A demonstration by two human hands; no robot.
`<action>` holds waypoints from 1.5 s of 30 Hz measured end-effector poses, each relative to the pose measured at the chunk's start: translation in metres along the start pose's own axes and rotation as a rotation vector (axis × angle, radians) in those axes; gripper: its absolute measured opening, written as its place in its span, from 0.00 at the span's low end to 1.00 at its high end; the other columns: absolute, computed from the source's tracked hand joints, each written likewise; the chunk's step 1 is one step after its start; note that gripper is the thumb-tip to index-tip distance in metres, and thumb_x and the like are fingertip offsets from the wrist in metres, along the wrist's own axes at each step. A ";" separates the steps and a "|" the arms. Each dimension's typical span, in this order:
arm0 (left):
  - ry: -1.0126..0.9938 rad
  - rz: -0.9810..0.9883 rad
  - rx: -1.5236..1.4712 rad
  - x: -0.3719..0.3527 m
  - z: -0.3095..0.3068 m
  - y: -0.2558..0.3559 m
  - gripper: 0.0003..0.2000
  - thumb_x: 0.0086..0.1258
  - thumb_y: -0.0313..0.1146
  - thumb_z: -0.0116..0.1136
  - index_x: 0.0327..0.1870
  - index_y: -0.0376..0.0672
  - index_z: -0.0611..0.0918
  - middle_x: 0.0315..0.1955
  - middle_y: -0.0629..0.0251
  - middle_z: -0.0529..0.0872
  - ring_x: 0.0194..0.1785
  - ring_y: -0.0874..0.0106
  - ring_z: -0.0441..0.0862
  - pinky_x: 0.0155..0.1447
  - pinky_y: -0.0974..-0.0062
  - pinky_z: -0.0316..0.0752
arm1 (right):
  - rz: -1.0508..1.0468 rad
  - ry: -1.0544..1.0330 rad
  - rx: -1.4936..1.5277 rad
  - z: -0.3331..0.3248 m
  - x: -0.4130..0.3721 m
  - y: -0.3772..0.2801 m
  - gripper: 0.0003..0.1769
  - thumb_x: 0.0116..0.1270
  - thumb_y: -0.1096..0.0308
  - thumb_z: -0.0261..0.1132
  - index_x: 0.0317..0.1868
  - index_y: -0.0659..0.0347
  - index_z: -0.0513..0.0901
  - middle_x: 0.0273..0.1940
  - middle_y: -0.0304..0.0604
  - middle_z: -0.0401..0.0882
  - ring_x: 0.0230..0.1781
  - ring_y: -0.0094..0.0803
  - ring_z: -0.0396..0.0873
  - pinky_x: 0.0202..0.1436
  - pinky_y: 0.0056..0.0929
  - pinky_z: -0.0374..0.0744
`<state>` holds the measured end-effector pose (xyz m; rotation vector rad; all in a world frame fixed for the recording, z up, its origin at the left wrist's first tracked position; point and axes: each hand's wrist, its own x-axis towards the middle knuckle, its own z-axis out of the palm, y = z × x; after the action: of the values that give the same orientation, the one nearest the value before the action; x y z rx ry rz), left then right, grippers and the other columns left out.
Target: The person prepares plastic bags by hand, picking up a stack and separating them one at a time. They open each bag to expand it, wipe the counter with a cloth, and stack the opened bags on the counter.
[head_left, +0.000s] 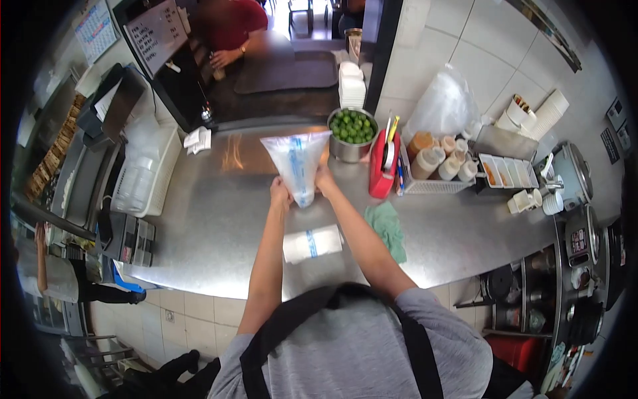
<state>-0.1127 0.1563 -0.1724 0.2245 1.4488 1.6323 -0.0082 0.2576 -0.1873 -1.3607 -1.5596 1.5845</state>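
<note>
A translucent white plastic bag (pixel 297 163) with blue print is held up over the steel counter (pixel 212 233), wide at the top and narrowing to a point below. My left hand (pixel 281 191) is closed at its lower left side. On the opposite side my right hand (pixel 325 181) grips the bag's edge, its fingers partly hidden behind the plastic. Between my forearms lies a folded white bundle of plastic (pixel 312 244) with a blue printed band. A green cloth (pixel 385 229) rests crumpled to the right of my right forearm.
Behind the bag stands a metal pot of green limes (pixel 352 126). A red tape dispenser (pixel 383 166) and a basket of sauce bottles (pixel 438 163) are to the right. At left is a white crate (pixel 163 169) with plastic containers. Another person (pixel 232 33) is beyond the pass-through window.
</note>
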 end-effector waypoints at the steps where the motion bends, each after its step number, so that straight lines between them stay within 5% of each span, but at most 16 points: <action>1: -0.003 0.027 -0.021 0.001 -0.004 -0.011 0.06 0.70 0.35 0.43 0.41 0.47 0.72 0.21 0.72 0.75 0.21 0.84 0.70 0.21 0.81 0.68 | 0.062 0.021 0.093 0.003 0.000 0.001 0.12 0.62 0.59 0.56 0.37 0.59 0.73 0.32 0.48 0.78 0.33 0.35 0.79 0.27 0.38 0.76; 4: 0.111 0.184 -0.374 -0.015 0.012 -0.017 0.09 0.69 0.37 0.44 0.47 0.48 0.70 0.32 0.67 0.77 0.31 0.79 0.74 0.32 0.79 0.71 | 0.184 0.035 0.464 0.014 -0.031 0.010 0.12 0.66 0.57 0.53 0.43 0.55 0.68 0.36 0.41 0.76 0.33 0.30 0.76 0.25 0.34 0.75; 5: -0.047 0.177 -0.575 -0.023 0.009 -0.016 0.15 0.68 0.41 0.47 0.51 0.46 0.68 0.39 0.65 0.75 0.40 0.73 0.74 0.42 0.77 0.71 | 0.195 0.024 0.609 0.016 -0.035 0.002 0.13 0.67 0.56 0.51 0.45 0.54 0.66 0.38 0.38 0.75 0.34 0.29 0.75 0.26 0.32 0.74; 8: -0.055 -0.008 -0.817 -0.026 -0.007 -0.029 0.18 0.66 0.46 0.48 0.50 0.43 0.69 0.33 0.67 0.74 0.36 0.71 0.74 0.39 0.78 0.70 | 0.245 -0.012 0.743 0.016 -0.041 0.004 0.17 0.68 0.54 0.49 0.52 0.50 0.61 0.47 0.35 0.72 0.40 0.27 0.74 0.32 0.30 0.74; 12: -0.142 -0.097 -0.749 -0.016 -0.016 -0.027 0.16 0.66 0.47 0.47 0.51 0.54 0.69 0.29 0.71 0.70 0.30 0.79 0.69 0.30 0.82 0.59 | 0.136 -0.066 0.693 0.013 -0.037 0.007 0.22 0.70 0.50 0.45 0.60 0.48 0.57 0.54 0.39 0.69 0.52 0.35 0.69 0.51 0.37 0.69; 16: -0.099 0.004 -0.490 -0.021 -0.006 -0.013 0.17 0.67 0.48 0.45 0.55 0.59 0.63 0.31 0.73 0.70 0.28 0.80 0.68 0.27 0.81 0.59 | 0.112 0.009 0.352 0.018 -0.023 0.015 0.23 0.69 0.49 0.44 0.58 0.51 0.61 0.55 0.46 0.69 0.56 0.37 0.66 0.56 0.40 0.65; 19: -0.147 0.035 -0.265 -0.028 0.000 -0.009 0.18 0.68 0.51 0.42 0.56 0.59 0.62 0.30 0.74 0.69 0.27 0.81 0.66 0.25 0.82 0.57 | 0.032 -0.043 0.220 0.022 -0.010 0.035 0.27 0.68 0.43 0.40 0.61 0.49 0.55 0.47 0.41 0.68 0.39 0.29 0.72 0.43 0.33 0.68; 22: -0.157 0.030 -0.210 -0.026 -0.002 -0.022 0.19 0.68 0.53 0.41 0.55 0.58 0.62 0.31 0.74 0.69 0.28 0.82 0.67 0.24 0.83 0.58 | 0.136 -0.277 0.323 0.000 -0.040 0.014 0.30 0.67 0.45 0.46 0.64 0.49 0.54 0.50 0.42 0.70 0.44 0.32 0.73 0.46 0.37 0.70; 25: 0.005 0.055 -0.053 -0.047 -0.014 -0.005 0.20 0.66 0.51 0.46 0.56 0.57 0.62 0.30 0.75 0.69 0.29 0.82 0.68 0.28 0.84 0.61 | -0.039 -0.270 0.054 -0.050 -0.088 -0.006 0.28 0.61 0.50 0.58 0.59 0.52 0.65 0.47 0.42 0.73 0.44 0.31 0.73 0.47 0.36 0.71; 27: 0.034 0.130 0.054 -0.068 -0.030 0.003 0.20 0.66 0.47 0.50 0.55 0.54 0.65 0.32 0.75 0.71 0.31 0.82 0.70 0.31 0.83 0.62 | -0.434 -0.142 -0.416 -0.111 -0.102 0.011 0.23 0.51 0.58 0.69 0.47 0.56 0.76 0.39 0.43 0.74 0.44 0.34 0.74 0.46 0.35 0.72; 28: -0.006 0.193 0.120 -0.084 -0.039 0.008 0.18 0.65 0.45 0.52 0.54 0.52 0.67 0.33 0.74 0.73 0.32 0.82 0.71 0.33 0.83 0.63 | -0.571 0.081 -0.799 -0.139 -0.117 0.020 0.20 0.45 0.62 0.71 0.40 0.58 0.80 0.38 0.46 0.74 0.44 0.39 0.73 0.45 0.36 0.73; 31: -0.244 0.233 0.270 -0.128 -0.051 0.009 0.13 0.63 0.35 0.55 0.48 0.46 0.74 0.38 0.71 0.77 0.37 0.81 0.74 0.38 0.82 0.67 | -0.248 0.376 -1.112 -0.180 -0.188 0.024 0.21 0.41 0.69 0.72 0.40 0.60 0.79 0.35 0.47 0.77 0.41 0.40 0.74 0.45 0.36 0.73; 34: -0.615 0.200 0.364 -0.150 -0.027 -0.015 0.12 0.60 0.28 0.57 0.46 0.39 0.78 0.39 0.66 0.80 0.40 0.80 0.77 0.42 0.81 0.72 | -0.366 0.010 -0.471 -0.201 -0.184 0.060 0.15 0.47 0.72 0.69 0.38 0.62 0.78 0.32 0.42 0.78 0.33 0.29 0.74 0.42 0.27 0.72; 37: -0.703 0.369 0.362 -0.187 0.031 -0.033 0.12 0.60 0.28 0.58 0.44 0.38 0.78 0.35 0.66 0.82 0.40 0.77 0.78 0.42 0.80 0.73 | -0.228 -0.277 0.075 -0.165 -0.220 0.001 0.09 0.57 0.69 0.64 0.35 0.66 0.77 0.28 0.35 0.76 0.27 0.20 0.70 0.35 0.21 0.70; 41: -0.519 0.317 0.859 -0.201 0.044 0.000 0.09 0.56 0.33 0.63 0.34 0.41 0.78 0.31 0.60 0.80 0.34 0.74 0.77 0.34 0.75 0.71 | -0.367 -0.093 -0.129 -0.149 -0.221 -0.027 0.12 0.64 0.64 0.58 0.32 0.67 0.76 0.25 0.32 0.73 0.25 0.17 0.66 0.29 0.21 0.67; 45: -0.512 0.864 1.278 -0.176 -0.004 -0.014 0.11 0.52 0.35 0.64 0.33 0.46 0.75 0.33 0.61 0.76 0.36 0.68 0.74 0.37 0.69 0.69 | -0.257 0.081 -0.337 -0.177 -0.225 -0.043 0.14 0.62 0.60 0.60 0.32 0.65 0.77 0.25 0.41 0.71 0.29 0.24 0.67 0.33 0.25 0.68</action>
<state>-0.0089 0.0272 -0.1123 2.0254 1.8554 0.7945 0.2185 0.1386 -0.0522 -1.3084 -1.9262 1.1371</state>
